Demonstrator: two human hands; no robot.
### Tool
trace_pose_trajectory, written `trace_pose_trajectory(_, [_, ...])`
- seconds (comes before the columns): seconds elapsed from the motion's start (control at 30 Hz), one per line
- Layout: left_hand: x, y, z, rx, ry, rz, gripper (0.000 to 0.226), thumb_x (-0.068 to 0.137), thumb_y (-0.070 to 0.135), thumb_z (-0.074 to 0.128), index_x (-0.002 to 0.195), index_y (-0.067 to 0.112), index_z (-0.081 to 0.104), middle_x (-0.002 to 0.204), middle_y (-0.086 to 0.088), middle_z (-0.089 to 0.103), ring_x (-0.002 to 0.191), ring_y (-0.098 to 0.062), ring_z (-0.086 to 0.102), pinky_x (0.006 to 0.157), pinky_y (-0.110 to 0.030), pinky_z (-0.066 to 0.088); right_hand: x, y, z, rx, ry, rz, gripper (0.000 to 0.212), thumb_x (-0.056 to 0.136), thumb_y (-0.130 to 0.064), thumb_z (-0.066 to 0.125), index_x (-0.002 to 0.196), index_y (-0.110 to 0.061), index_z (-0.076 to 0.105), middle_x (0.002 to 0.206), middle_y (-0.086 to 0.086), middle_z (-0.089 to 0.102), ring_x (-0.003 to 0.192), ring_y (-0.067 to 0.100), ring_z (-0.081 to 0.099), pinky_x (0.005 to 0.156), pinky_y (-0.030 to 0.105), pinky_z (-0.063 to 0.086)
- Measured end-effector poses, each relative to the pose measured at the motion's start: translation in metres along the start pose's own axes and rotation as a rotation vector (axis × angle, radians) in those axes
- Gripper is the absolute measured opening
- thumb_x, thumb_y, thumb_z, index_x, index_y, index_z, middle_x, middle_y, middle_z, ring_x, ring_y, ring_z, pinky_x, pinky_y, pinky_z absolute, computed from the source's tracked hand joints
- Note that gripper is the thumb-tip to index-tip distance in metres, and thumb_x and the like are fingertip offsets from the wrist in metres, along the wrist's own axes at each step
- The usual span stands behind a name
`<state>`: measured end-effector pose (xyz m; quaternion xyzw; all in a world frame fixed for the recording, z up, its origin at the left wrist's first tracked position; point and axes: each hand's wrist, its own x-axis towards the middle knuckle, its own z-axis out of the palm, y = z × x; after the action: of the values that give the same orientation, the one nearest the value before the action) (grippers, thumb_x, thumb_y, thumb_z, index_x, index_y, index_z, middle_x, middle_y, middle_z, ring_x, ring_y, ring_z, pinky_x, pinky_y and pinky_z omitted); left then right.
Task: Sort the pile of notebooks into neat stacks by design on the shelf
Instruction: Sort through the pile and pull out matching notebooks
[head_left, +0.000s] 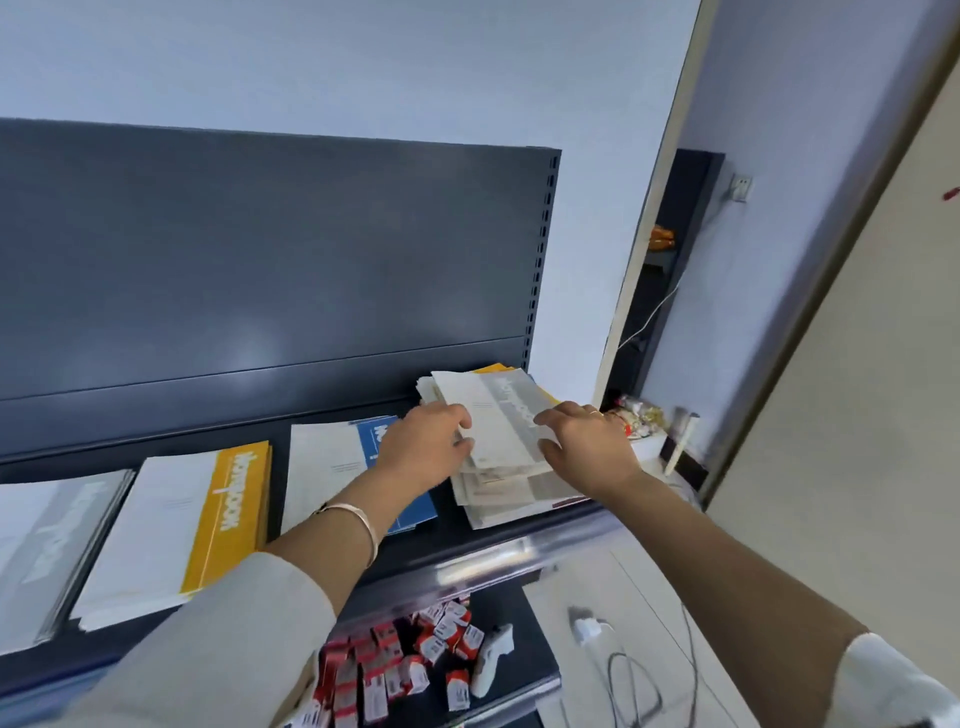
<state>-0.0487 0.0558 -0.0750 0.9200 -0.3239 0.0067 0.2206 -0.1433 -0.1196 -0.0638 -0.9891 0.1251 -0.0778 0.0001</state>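
Note:
On the dark shelf (363, 551) a loose pile of notebooks (506, 486) lies at the right end. Its top notebook (493, 415), white with a grey band, is held from both sides. My left hand (423, 449) pinches its left edge. My right hand (587, 449) grips its right edge with curled fingers. To the left lie sorted stacks: a blue-banded stack (332, 467) partly under my left forearm, a yellow-banded stack (176, 530), and a grey-banded stack (47, 551) at the far left.
The shelf's upright back panel (260, 260) rises behind the stacks. A lower shelf (524, 613) holds several small red-and-white boxes (410, 665) and a white handheld device (493, 660). A white charger and cables (592, 631) lie on the floor at right.

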Motion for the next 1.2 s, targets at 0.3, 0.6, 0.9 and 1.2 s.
trace_pose_trajectory(0.3, [0.042, 0.024, 0.024, 0.061, -0.002, -0.185, 0.046, 0.087, 0.048, 0.055, 0.125, 0.024, 0.046, 0.129, -0.002, 0.045, 0.118, -0.024, 0.044, 0.091, -0.039, 0.044, 0.033, 0.034, 0.023, 0.118, -0.063, -0.112, 0.040, 0.096, -0.027, 0.045, 0.135, -0.022, 0.048, 0.136, 0.002, 0.050, 0.121, 0.026, 0.048, 0.095, 0.033, 0.042])
trace_pose_trajectory(0.6, [0.071, -0.004, 0.034, -0.257, -0.145, -0.435, 0.033, 0.087, 0.034, 0.062, 0.112, 0.012, 0.058, 0.117, -0.004, 0.062, 0.101, -0.023, 0.059, 0.078, -0.031, 0.046, 0.070, 0.036, 0.024, 0.227, -0.104, -0.080, 0.039, 0.095, -0.025, 0.048, 0.133, -0.020, 0.050, 0.132, 0.005, 0.052, 0.118, 0.027, 0.050, 0.095, 0.035, 0.045])
trace_pose_trajectory(0.9, [0.077, 0.005, 0.031, -0.358, -0.101, -0.524, 0.026, 0.087, 0.027, 0.064, 0.101, 0.004, 0.062, 0.109, -0.009, 0.063, 0.087, -0.018, 0.054, 0.074, -0.029, 0.043, 0.095, 0.036, 0.036, 0.285, -0.222, -0.127, 0.044, 0.095, -0.026, 0.046, 0.139, -0.019, 0.045, 0.136, 0.008, 0.046, 0.121, 0.028, 0.048, 0.099, 0.039, 0.044])
trace_pose_trajectory(1.2, [0.076, 0.034, 0.038, -0.236, 0.001, -0.698, 0.054, 0.082, 0.041, 0.067, 0.120, 0.010, 0.045, 0.123, -0.008, 0.057, 0.112, -0.028, 0.055, 0.084, -0.034, 0.045, 0.102, 0.062, 0.038, 0.351, -0.275, -0.213, 0.050, 0.090, -0.028, 0.059, 0.137, -0.016, 0.047, 0.135, 0.010, 0.043, 0.118, 0.027, 0.050, 0.099, 0.030, 0.039])
